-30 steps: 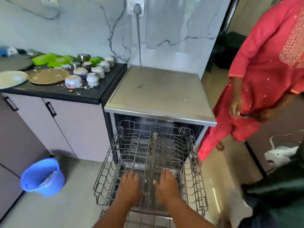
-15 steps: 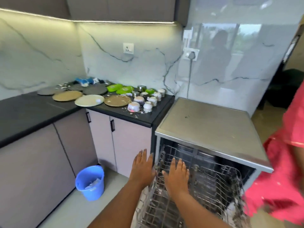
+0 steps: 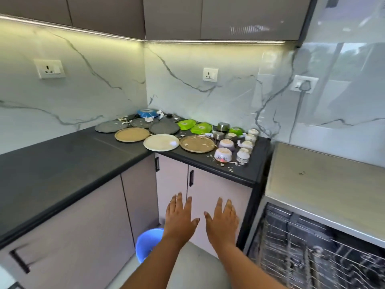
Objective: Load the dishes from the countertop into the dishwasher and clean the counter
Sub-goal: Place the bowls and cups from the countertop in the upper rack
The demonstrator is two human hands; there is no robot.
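Hands, left (image 3: 179,219) and right (image 3: 222,222), hover spread before countertop (image 3: 208,163) edge.

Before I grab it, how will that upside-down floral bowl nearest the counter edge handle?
The floral bowl looks like glazed ceramic, so probably rigid, slippery and breakable if dropped. It sits rim-down on the black counter, so it should not roll, though a push could slide it on the scattered scraps. Both the left hand and right hand are free.
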